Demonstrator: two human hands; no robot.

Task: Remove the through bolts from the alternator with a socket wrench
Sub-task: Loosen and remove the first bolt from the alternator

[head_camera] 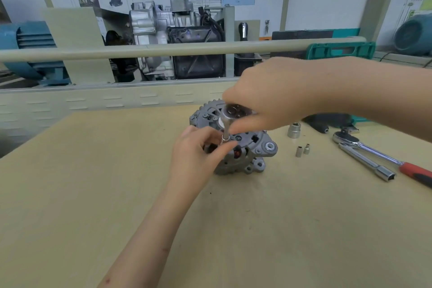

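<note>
A grey alternator [254, 149] lies on the tan workbench [93, 170], its flat end face upward. My right hand [275, 93] grips the head of a small ratchet wrench [231, 112] from above. A thin socket [225, 134] hangs down from the ratchet head onto the alternator's top face. My left hand [198, 152] pinches the lower end of that socket between thumb and fingers. One bolt head [205, 115] shows on the housing rim at the far left; the bolt under the socket is hidden.
To the right lie a large socket [294, 130], two small sockets [302, 149], a red-handled ratchet [374, 154] and a long tubular socket bar [367, 161]. A dark tool case [332, 120] sits behind them. A beige rail [163, 50] and engine display stand beyond the bench.
</note>
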